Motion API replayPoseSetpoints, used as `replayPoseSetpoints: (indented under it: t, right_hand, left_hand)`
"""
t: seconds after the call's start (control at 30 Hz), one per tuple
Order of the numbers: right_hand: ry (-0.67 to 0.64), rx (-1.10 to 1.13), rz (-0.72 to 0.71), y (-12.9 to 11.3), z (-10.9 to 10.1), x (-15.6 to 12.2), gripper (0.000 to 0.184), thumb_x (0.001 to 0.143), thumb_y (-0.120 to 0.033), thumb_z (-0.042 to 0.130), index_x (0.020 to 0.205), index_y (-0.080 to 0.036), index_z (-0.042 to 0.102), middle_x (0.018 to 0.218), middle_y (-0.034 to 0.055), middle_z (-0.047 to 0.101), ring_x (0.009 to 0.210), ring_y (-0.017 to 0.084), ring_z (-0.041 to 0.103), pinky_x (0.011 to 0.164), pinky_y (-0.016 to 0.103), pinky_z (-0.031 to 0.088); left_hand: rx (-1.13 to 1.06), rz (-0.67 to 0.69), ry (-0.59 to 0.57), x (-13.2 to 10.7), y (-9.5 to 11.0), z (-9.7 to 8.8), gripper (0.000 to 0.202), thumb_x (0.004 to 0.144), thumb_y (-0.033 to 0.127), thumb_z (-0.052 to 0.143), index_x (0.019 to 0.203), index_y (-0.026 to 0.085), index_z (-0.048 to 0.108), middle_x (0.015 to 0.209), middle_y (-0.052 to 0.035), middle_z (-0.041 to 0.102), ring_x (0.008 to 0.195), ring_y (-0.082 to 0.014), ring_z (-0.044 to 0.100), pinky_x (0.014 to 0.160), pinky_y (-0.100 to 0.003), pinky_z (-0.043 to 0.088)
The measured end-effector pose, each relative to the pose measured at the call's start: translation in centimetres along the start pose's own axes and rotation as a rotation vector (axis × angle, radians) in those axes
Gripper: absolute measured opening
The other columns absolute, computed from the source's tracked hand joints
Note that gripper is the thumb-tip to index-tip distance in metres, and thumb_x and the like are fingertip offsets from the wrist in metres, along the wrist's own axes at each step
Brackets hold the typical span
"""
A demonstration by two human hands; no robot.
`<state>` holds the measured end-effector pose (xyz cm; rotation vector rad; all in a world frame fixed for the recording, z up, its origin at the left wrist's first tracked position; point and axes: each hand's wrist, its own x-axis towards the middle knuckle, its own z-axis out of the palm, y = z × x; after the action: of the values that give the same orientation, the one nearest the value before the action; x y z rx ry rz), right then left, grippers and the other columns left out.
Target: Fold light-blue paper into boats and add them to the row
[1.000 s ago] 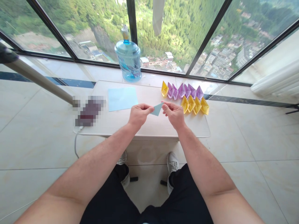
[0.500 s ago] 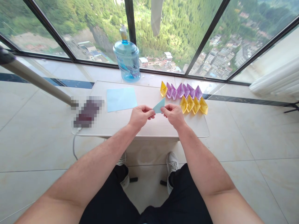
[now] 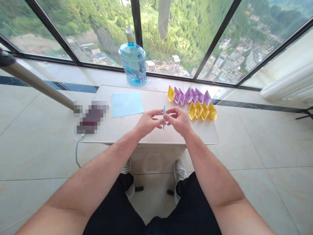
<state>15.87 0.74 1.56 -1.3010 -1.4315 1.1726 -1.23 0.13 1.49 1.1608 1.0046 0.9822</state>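
A small folded piece of light blue paper (image 3: 164, 115) stands edge-on between my two hands, above the near part of the low white table (image 3: 114, 129). My left hand (image 3: 149, 122) pinches it from the left with closed fingertips. My right hand (image 3: 178, 121) pinches it from the right, fingers curled. A flat sheet of light blue paper (image 3: 126, 103) lies on the table to the left of my hands. Folded paper boats, purple ones (image 3: 192, 96) and yellow ones (image 3: 202, 111), stand in rows at the table's right side, close to my right hand.
A large blue water bottle (image 3: 133, 64) stands at the table's far edge against the window. A blurred dark object (image 3: 91, 117) lies at the table's left end with a cable hanging down. A metal pole (image 3: 36, 83) slants in from the left. My shoes (image 3: 179, 170) rest on the tiled floor.
The folded blue paper has turned from showing its triangular face to edge-on. Both hands have drawn closer together around it and dropped slightly.
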Motion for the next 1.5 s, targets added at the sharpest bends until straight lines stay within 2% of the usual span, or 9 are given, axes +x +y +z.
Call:
replayPoseSetpoints:
  t: [0.13, 0.33, 0.47, 0.6, 0.73, 0.93, 1.03, 1.23, 1.5]
  right_hand:
    - [-0.002, -0.075, 0.002, 0.5, 0.2, 0.1, 0.042, 0.072, -0.051, 0.079, 0.097, -0.02, 0.066, 0.064, -0.0024, 0.067, 0.059, 0.016, 0.067, 0.056, 0.028, 0.055]
    - [0.102, -0.246, -0.111, 0.4, 0.5, -0.3, 0.026, 0.082, -0.042, 0.069, 0.097, -0.021, 0.071, 0.085, 0.002, 0.074, 0.064, 0.014, 0.066, 0.061, 0.027, 0.052]
    - [0.14, -0.453, -0.199, 0.0, 0.9, -0.9, 0.021, 0.09, -0.036, 0.059, 0.101, -0.023, 0.072, 0.065, -0.002, 0.069, 0.059, 0.014, 0.062, 0.064, 0.025, 0.047]
    - [0.16, -0.558, -0.223, 0.2, 1.2, -1.2, 0.02, 0.093, -0.032, 0.055, 0.102, -0.024, 0.071, 0.064, -0.0017, 0.069, 0.059, 0.015, 0.061, 0.064, 0.025, 0.044]
    - [0.173, -0.672, -0.255, 0.7, 1.7, -1.4, 0.022, 0.092, -0.026, 0.052, 0.103, -0.024, 0.071, 0.077, 0.0013, 0.074, 0.071, 0.017, 0.066, 0.071, 0.026, 0.044]
    - [0.158, -0.853, -0.208, 1.2, 2.1, -1.2, 0.024, 0.093, -0.028, 0.053, 0.112, -0.022, 0.066, 0.084, 0.004, 0.075, 0.078, 0.021, 0.068, 0.07, 0.028, 0.041]
    - [0.154, -0.938, -0.178, 1.3, 2.4, -0.8, 0.022, 0.094, -0.03, 0.05, 0.108, -0.023, 0.066, 0.087, 0.005, 0.075, 0.079, 0.022, 0.068, 0.068, 0.028, 0.038]
    - [0.224, -0.993, -0.186, 1.1, 3.0, -0.8, 0.019, 0.094, -0.027, 0.047, 0.099, -0.022, 0.064, 0.086, 0.0054, 0.073, 0.076, 0.02, 0.065, 0.064, 0.028, 0.033]
    - [0.279, -0.902, -0.164, 0.7, 2.5, -0.6, 0.022, 0.096, -0.035, 0.047, 0.105, -0.022, 0.062, 0.084, 0.0048, 0.072, 0.075, 0.021, 0.064, 0.065, 0.028, 0.034]
  left_hand:
    - [0.059, 0.023, 0.043, 0.0, -0.1, 0.1, 0.057, 0.065, 0.038, 0.085, 0.116, 0.015, 0.072, 0.122, -0.0124, 0.072, 0.078, -0.0182, 0.073, 0.063, -0.029, 0.06]
    - [0.11, 0.062, 0.139, 0.0, -0.4, 0.4, 0.044, 0.069, 0.025, 0.076, 0.112, 0.016, 0.073, 0.11, -0.0075, 0.075, 0.072, -0.0153, 0.072, 0.066, -0.029, 0.063]
    - [0.13, 0.091, 0.145, 0.0, -0.8, 0.7, 0.042, 0.071, 0.021, 0.07, 0.113, 0.017, 0.073, 0.101, -0.0042, 0.077, 0.067, -0.0142, 0.071, 0.066, -0.029, 0.063]
    - [0.163, 0.111, 0.166, 0.0, -1.5, 1.0, 0.032, 0.075, 0.026, 0.07, 0.106, 0.018, 0.073, 0.092, -0.0033, 0.078, 0.066, -0.0155, 0.07, 0.062, -0.026, 0.06]
    - [0.334, 0.123, 0.289, 0.1, -2.0, 1.4, 0.023, 0.077, 0.03, 0.071, 0.099, 0.021, 0.072, 0.096, -0.0036, 0.077, 0.067, -0.0165, 0.071, 0.059, -0.024, 0.053]
    - [0.668, 0.138, 0.378, 0.3, -2.2, 1.8, 0.012, 0.08, 0.023, 0.062, 0.089, 0.023, 0.071, 0.062, 0.0005, 0.067, 0.061, -0.0177, 0.063, 0.063, -0.026, 0.044]
    - [0.748, 0.168, 0.412, 0.4, -2.3, 1.9, 0.018, 0.08, 0.022, 0.06, 0.094, 0.023, 0.072, 0.067, -0.001, 0.069, 0.066, -0.0191, 0.064, 0.067, -0.027, 0.043]
    - [0.703, 0.139, 0.48, 0.7, -2.1, 2.1, 0.024, 0.078, 0.025, 0.063, 0.101, 0.021, 0.072, 0.072, -0.0025, 0.072, 0.074, -0.0213, 0.067, 0.072, -0.029, 0.045]
    - [0.709, 0.239, 0.476, 0.5, -1.9, 2.5, 0.022, 0.082, 0.023, 0.061, 0.101, 0.022, 0.071, 0.081, -0.003, 0.076, 0.079, -0.0201, 0.069, 0.08, -0.028, 0.049]
